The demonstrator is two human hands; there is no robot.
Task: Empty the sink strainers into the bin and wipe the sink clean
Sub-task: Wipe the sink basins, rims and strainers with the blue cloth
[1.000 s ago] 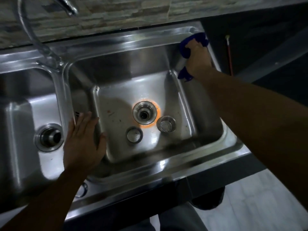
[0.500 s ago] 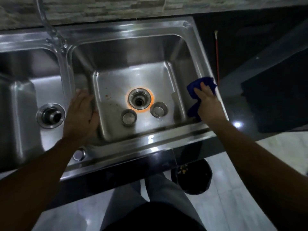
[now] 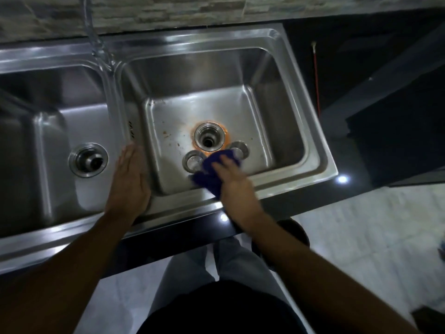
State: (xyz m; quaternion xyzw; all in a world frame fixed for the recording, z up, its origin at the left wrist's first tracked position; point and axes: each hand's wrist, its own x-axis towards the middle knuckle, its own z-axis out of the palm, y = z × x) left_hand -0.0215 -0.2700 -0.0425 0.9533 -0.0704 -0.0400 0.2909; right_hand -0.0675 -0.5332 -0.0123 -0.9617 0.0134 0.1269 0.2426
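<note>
A steel double sink (image 3: 301, 97) fills the upper view. In the right basin the open drain (image 3: 209, 140) has an orange ring around it. Two metal strainers lie on the basin floor: one (image 3: 192, 160) left of the drain front, one (image 3: 240, 148) to its right, partly covered. My right hand (image 3: 234, 182) presses a blue cloth (image 3: 210, 175) on the basin's front floor and wall between the strainers. My left hand (image 3: 130, 179) lies flat, fingers together, on the divider between the basins, holding nothing. Brown specks dot the floor left of the drain.
The left basin has its own drain fitting (image 3: 88, 160). A tap (image 3: 96, 37) rises at the back by the divider. A dark bin (image 3: 292, 233) stands on the tiled floor below the counter edge, behind my right arm. A red-handled stick (image 3: 316, 78) leans in the dark area right of the sink.
My right hand has carried the blue cloth from the basin's back right corner, down along the right rim, to the front floor by the strainers. My left hand stays on the divider.
</note>
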